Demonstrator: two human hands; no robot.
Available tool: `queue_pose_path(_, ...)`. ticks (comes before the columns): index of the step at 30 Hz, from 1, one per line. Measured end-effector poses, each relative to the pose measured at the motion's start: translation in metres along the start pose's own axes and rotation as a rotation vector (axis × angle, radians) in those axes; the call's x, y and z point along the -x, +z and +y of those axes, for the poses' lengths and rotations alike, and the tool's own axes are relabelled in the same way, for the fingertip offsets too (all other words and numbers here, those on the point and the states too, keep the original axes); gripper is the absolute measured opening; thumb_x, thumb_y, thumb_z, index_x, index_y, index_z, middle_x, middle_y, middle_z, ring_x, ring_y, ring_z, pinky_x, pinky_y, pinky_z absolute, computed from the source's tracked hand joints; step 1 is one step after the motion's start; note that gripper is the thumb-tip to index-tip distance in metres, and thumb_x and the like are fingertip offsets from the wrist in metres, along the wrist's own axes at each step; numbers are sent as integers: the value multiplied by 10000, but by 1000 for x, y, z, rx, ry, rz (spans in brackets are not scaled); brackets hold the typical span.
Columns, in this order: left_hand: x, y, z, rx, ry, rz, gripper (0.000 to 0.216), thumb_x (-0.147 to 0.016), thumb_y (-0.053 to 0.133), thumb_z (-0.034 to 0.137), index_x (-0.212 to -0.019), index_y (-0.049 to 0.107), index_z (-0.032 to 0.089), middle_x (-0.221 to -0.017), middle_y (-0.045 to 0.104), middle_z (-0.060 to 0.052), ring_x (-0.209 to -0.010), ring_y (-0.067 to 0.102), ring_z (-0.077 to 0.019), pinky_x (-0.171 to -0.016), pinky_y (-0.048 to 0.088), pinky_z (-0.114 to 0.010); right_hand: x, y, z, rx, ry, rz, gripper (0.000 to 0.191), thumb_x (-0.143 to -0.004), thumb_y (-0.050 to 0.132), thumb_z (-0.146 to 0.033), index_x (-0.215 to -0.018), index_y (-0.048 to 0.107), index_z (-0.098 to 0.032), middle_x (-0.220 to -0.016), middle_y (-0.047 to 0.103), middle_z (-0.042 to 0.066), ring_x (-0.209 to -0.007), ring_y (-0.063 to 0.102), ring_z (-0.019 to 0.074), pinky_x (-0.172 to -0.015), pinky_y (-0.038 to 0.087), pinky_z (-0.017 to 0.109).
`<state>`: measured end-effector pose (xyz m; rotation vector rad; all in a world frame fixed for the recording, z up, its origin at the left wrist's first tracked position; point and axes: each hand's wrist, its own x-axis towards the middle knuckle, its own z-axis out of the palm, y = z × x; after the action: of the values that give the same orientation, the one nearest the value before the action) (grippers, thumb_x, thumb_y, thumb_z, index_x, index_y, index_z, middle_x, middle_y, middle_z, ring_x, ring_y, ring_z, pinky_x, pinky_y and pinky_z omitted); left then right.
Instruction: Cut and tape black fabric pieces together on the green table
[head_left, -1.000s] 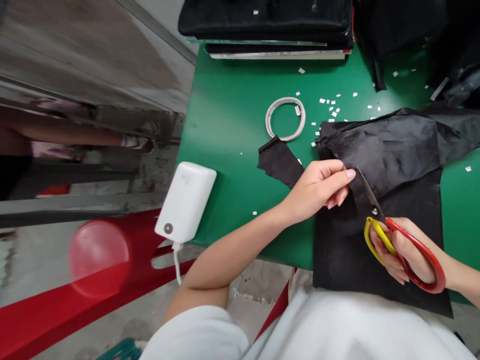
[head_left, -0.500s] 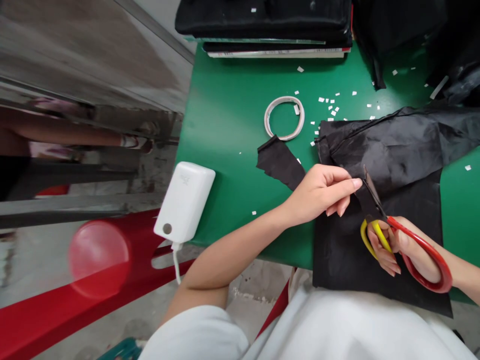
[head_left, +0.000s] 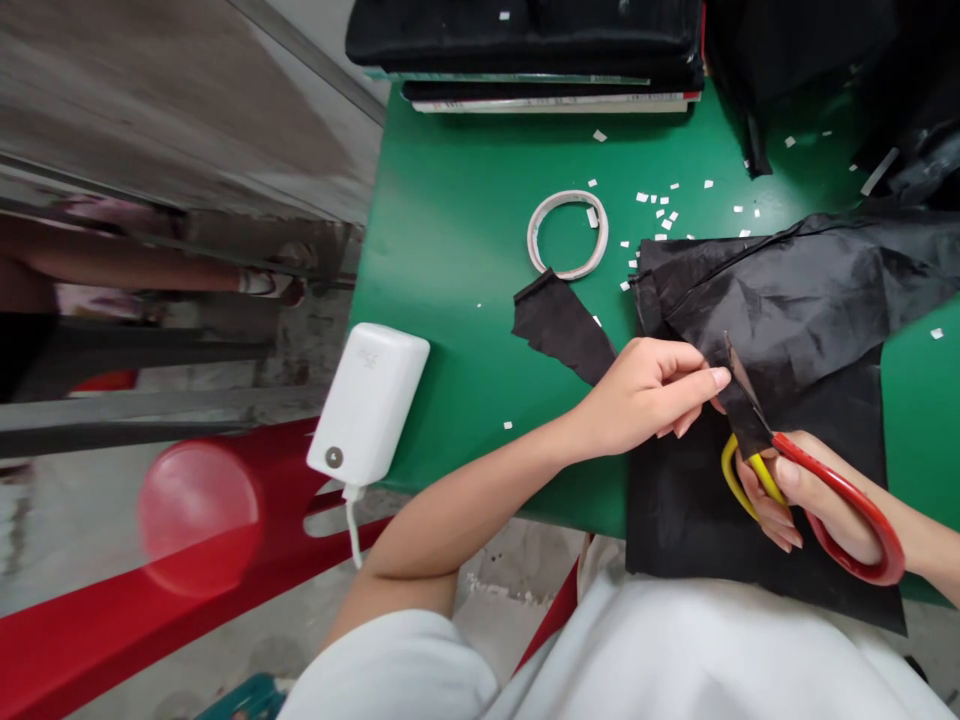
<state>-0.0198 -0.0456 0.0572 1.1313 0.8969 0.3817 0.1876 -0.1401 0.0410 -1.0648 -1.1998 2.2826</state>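
Note:
My right hand [head_left: 787, 490] grips a pair of scissors [head_left: 862, 510] with one red and one yellow handle loop. Their blades lie at the edge of black fabric [head_left: 802, 300], pointing up and away from me. Just left of the blades, my left hand [head_left: 652, 390] pinches the fabric edge between thumb and fingers. The fabric lies in layers on the green table, its lower part hanging over the front edge. A separate black strip [head_left: 559, 325] with a ragged side reaches from under my left hand towards a roll of tape [head_left: 534, 235].
Small white scraps [head_left: 660, 213] are scattered over the green table [head_left: 442, 220]. A white power bank [head_left: 371, 400] with a cable sits at the left edge. Folded black cloth [head_left: 525, 40] is stacked at the back. A red plastic chair [head_left: 90, 600] stands left; another person's leg [head_left: 135, 265] shows beyond.
My left hand has shifted slightly right and down, closer to the scissor blades. The fabric edge by the blades has moved a little. The scissors stay in my right hand.

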Motion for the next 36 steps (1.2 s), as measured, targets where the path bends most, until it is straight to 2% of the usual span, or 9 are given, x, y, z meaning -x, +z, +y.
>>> queue_pose_path(5, 0, -1, 1, 10, -4, -18, 470, -845, 676, 492, -562, 542, 142, -399, 488, 53, -350, 397, -27, -389, 296, -158, 0, 3, 4, -61, 13, 28, 514, -1004, 296, -621, -738, 442, -207, -553, 457, -33, -457, 399, 98, -485, 418, 234)
queue_pose_path(13, -2, -1, 1, 17, -19, -20, 457, -818, 705, 509, -589, 565, 139, -396, 476, 59, -357, 393, -31, -394, 292, -167, -3, 5, 2, -98, 59, 40, 539, -960, 336, -694, -747, 439, -210, -529, 409, -54, -419, 351, 89, -438, 391, 228)
queue_pose_path(24, -1, 0, 2, 43, -19, -6, 439, -807, 725, 487, -597, 566, 135, -393, 462, 67, -356, 376, -25, -381, 275, -158, -2, 3, 4, -154, 59, -7, 539, -967, 324, -688, -742, 434, -211, -521, 321, -83, -393, 309, 73, -414, 363, 213)
queue_pose_path(36, -4, -2, 0, 51, -1, -11, 480, -777, 743, 480, -542, 487, 150, -401, 453, 67, -358, 375, -20, -386, 272, -160, -4, 2, 4, -181, 31, -23, 558, -980, 304, -669, -696, 440, -207, -487, 339, -85, -342, 292, 62, -363, 386, 186)
